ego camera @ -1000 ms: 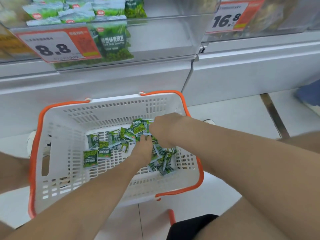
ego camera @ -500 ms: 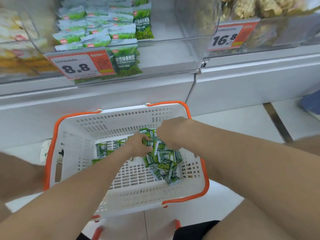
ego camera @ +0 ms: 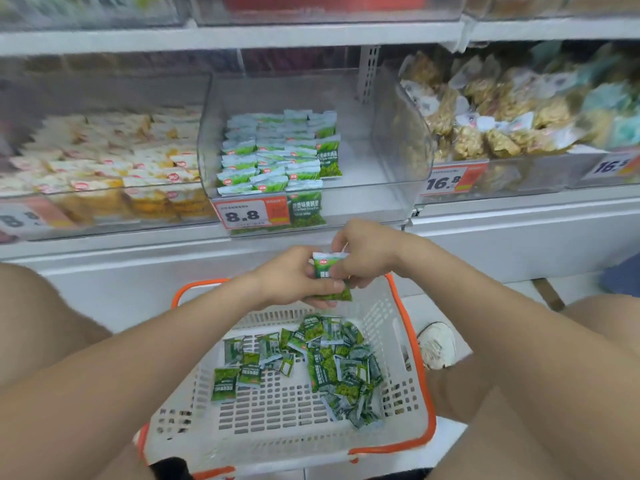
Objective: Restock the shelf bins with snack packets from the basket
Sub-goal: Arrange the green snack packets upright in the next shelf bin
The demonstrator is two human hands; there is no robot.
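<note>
Both hands were raised above the white basket (ego camera: 398, 341) with its orange rim, meeting in front of the shelf's lower edge. The left hand (ego camera: 291, 275) was closed around a small stack of green snack packets (ego camera: 329, 271), fingers wrapped beneath and thumb on the near side. The right hand (ego camera: 363, 251) pinched the same stack from the far side, fingertips at its upper edge; the top packet showed a white band with a red logo. The loose packets (ego camera: 329, 362) lay scattered on the basket floor, most heaped toward the right wall, a few flat and apart at the left. The basket sat on the floor between the person's knees, just below the shelf. Directly above the hands stood the clear bin (ego camera: 381, 161), price tag (ego camera: 249, 213) reading 8.8 on its front; matching green packets were stacked in rows in its left half, the right half bare. The neighbouring bin to the left held yellow-and-white packets (ego camera: 114, 171), blurred. The bin to the right held clear bags of golden snacks (ego camera: 485, 112), tagged 16.8.
</note>
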